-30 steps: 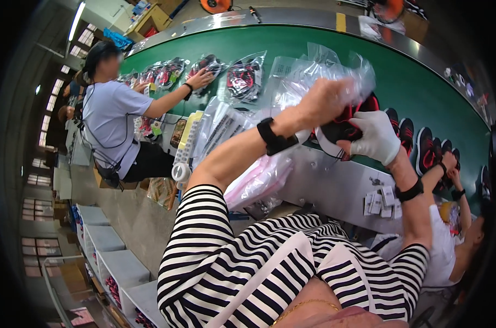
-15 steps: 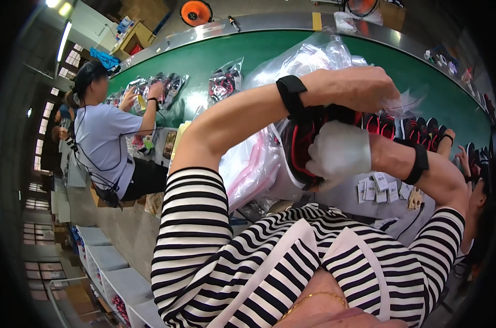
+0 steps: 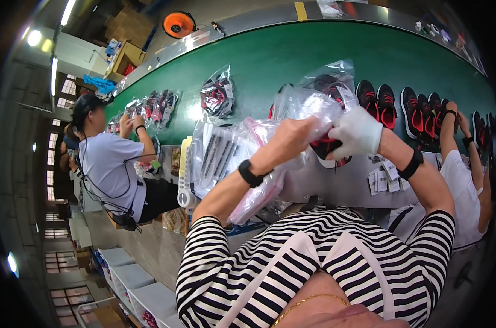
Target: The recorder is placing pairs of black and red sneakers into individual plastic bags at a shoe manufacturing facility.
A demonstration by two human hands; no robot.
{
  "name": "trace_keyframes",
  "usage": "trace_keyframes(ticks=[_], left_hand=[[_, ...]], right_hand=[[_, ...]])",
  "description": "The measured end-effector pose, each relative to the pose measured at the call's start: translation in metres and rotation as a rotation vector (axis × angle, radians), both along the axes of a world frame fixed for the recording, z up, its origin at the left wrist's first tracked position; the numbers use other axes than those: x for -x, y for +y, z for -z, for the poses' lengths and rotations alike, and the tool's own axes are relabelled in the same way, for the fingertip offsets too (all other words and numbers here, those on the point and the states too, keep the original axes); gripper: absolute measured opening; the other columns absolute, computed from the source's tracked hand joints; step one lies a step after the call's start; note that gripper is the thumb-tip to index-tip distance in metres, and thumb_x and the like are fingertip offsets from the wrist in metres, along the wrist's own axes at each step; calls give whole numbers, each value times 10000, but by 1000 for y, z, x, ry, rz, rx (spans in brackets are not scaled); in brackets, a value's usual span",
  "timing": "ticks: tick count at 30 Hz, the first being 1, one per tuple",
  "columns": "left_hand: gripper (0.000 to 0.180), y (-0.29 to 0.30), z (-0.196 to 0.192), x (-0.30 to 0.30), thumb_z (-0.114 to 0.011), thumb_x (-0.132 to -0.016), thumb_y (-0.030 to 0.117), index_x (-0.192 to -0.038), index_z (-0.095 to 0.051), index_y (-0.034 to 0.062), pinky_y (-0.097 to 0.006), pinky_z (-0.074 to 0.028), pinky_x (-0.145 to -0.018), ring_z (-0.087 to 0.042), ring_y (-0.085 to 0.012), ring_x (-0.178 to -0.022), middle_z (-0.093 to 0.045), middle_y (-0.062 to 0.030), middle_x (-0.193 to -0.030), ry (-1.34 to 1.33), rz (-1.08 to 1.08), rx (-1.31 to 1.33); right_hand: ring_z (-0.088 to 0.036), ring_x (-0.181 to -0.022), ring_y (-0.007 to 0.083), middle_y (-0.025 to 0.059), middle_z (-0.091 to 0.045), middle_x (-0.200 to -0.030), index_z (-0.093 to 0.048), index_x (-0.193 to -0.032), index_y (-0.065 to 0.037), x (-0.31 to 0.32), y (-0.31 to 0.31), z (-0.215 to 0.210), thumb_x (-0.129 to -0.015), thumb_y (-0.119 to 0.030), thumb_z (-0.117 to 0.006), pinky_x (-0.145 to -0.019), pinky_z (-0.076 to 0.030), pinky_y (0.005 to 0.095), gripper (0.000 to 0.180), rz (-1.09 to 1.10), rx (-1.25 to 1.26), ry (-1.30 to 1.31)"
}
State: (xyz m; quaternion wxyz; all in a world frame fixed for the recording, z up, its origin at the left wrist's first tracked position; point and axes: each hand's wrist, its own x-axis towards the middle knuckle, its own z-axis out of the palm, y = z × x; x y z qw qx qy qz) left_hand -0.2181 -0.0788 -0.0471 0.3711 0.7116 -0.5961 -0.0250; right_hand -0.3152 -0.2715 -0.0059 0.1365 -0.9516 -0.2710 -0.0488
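My bare left hand [image 3: 295,138] is closed on the edge of a clear plastic bag [image 3: 313,109]. My right hand [image 3: 358,131], in a white glove, grips a black and red sneaker [image 3: 325,146] at the mouth of that bag. Part of the sneaker is hidden behind the plastic and my fingers. Just beyond my hands, a bagged sneaker [image 3: 335,85] lies on the green conveyor belt [image 3: 269,52]. Left of my left hand is a pile of clear bags [image 3: 226,150] on the near ledge.
Pairs of sneakers [image 3: 387,104] stand on the belt to the right, near a co-worker's hands [image 3: 450,112]. A bagged pair [image 3: 216,97] lies further left. Another person [image 3: 108,147] handles bagged shoes there. White tags [image 3: 387,177] lie on the metal ledge [image 3: 335,183].
My left hand has come down and toward me from above the sneaker, and now holds the bag near its mouth. My right hand stays on the sneaker. The head view has shifted.
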Motion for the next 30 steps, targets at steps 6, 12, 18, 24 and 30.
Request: trace_keyframes(ticks=[6, 12, 18, 24, 30], left_hand=[[174, 19, 5, -33, -583, -669, 23, -828, -527, 62, -399, -457, -478, -570, -313, -526, -545, -113, -583, -260, -41, 34], [128, 42, -33, -56, -574, -709, 29, -823, -520, 44, -409, -456, -480, -574, -323, -524, -540, -138, -566, -275, 52, -183], [325, 13, -45, 50, -628, -735, 17, -1058, -602, 32, -293, -415, -482, -572, -258, -553, -625, -118, -813, 15, 140, 137], [137, -74, -82, -35, -593, -785, 56, -912, -621, 11, -359, -447, -560, -593, -259, -619, -623, -119, -686, 294, -189, 196], [105, -89, -94, 61, -581, -676, 46, -760, -536, 4, -440, -445, -549, -571, -368, -605, -553, -195, -616, -168, 492, -158]], right_hand=[[-599, -528, 282, 111, -555, -522, -628, -591, -75, 8, 12, -21, -638, -559, -650, -494, -472, 374, 487, -58, 248, 18], [-584, -527, 242, 76, -533, -529, -602, -610, -91, 9, 16, -47, -605, -499, -713, -475, -444, 365, 423, 4, 170, -22], [-587, -540, 258, 71, -568, -564, -658, -691, -101, 3, 11, -15, -636, -470, -688, -522, -463, 371, 374, 34, 39, 17], [-597, -583, 283, 91, -628, -657, -685, -824, -84, -9, 35, -45, -724, -445, -610, -564, -454, 388, 382, -210, 478, 151], [-601, -660, 272, 85, -636, -756, -651, -896, -99, -8, 11, 38, -786, -282, -581, -601, -456, 408, 224, -219, -200, 262]])
